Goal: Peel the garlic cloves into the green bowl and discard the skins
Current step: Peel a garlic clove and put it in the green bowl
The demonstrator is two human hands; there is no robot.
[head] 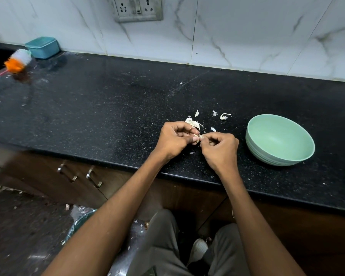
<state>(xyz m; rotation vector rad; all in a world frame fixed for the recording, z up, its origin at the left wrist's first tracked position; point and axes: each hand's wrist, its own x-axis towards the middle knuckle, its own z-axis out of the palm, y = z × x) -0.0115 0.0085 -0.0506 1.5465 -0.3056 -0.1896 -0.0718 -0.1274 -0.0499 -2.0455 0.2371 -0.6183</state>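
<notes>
Garlic clove (199, 137) small, pale, papery, pinched between both hands

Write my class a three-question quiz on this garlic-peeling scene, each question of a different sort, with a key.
1. True or false: the pale green plastic bowl already holds peeled cloves.
2. Which hands hold the small garlic clove? A left only; B right only; C both.
3. Fill in: loose papery garlic skins lie on the black speckled ___.

Key: 1 false, it looks empty. 2 C: left hand and right hand pinch it. 3 countertop.
</notes>
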